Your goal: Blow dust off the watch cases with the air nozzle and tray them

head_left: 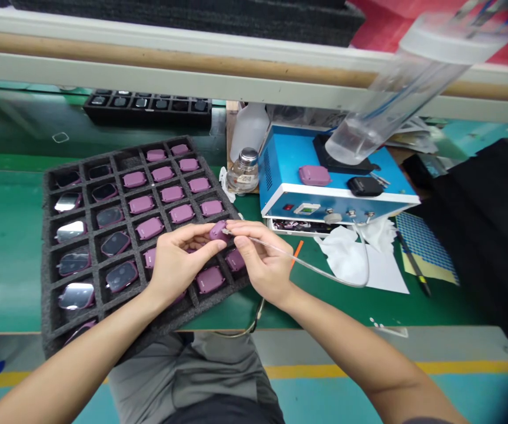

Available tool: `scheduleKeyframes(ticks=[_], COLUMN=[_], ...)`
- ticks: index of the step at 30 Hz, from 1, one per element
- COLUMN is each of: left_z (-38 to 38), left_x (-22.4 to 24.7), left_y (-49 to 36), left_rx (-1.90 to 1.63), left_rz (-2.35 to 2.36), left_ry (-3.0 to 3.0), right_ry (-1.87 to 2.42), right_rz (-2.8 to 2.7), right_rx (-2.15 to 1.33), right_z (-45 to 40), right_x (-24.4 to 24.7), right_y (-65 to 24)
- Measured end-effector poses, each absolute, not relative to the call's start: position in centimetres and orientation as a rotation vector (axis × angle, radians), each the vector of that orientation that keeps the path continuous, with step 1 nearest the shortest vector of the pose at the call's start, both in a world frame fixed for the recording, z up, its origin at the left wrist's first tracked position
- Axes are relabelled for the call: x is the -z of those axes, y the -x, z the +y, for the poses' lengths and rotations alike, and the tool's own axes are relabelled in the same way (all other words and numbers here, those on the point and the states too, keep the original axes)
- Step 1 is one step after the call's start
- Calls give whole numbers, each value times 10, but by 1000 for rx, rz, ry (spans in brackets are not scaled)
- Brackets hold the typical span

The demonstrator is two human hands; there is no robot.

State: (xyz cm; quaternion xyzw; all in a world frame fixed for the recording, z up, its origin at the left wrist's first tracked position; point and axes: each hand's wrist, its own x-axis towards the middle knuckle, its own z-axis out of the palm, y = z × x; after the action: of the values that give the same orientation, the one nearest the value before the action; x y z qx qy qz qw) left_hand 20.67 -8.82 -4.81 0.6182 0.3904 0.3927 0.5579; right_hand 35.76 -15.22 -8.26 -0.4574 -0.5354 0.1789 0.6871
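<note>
Between thumb and fingers, my left hand grips a purple watch case above the black foam tray. My right hand pinches the tip end of a clear thin tube against the side of that case. The tube loops right and back to the front of a blue box-shaped machine. Beneath my hands, the tray's compartments hold purple watch cases on the right and dark glassy-faced watches on the left. My fingers hide some compartments and the exact contact point.
On the machine lie another purple case, a black case and a tall clear cylinder. A glass bottle stands left of it. Crumpled tissue, a pen and black cloth are on the right. A shelf edge crosses above.
</note>
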Motion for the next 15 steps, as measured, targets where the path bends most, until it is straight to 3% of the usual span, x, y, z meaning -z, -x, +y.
scheduleKeyframes(ticks=[15], left_z=[-88], left_x=[51], left_y=[-207], left_rx=[-933], left_rz=[940], left_ry=[-1474], right_ry=[1050], right_rz=[-1212], right_rx=[-383], right_z=[-153], right_x=[83], right_y=[-358])
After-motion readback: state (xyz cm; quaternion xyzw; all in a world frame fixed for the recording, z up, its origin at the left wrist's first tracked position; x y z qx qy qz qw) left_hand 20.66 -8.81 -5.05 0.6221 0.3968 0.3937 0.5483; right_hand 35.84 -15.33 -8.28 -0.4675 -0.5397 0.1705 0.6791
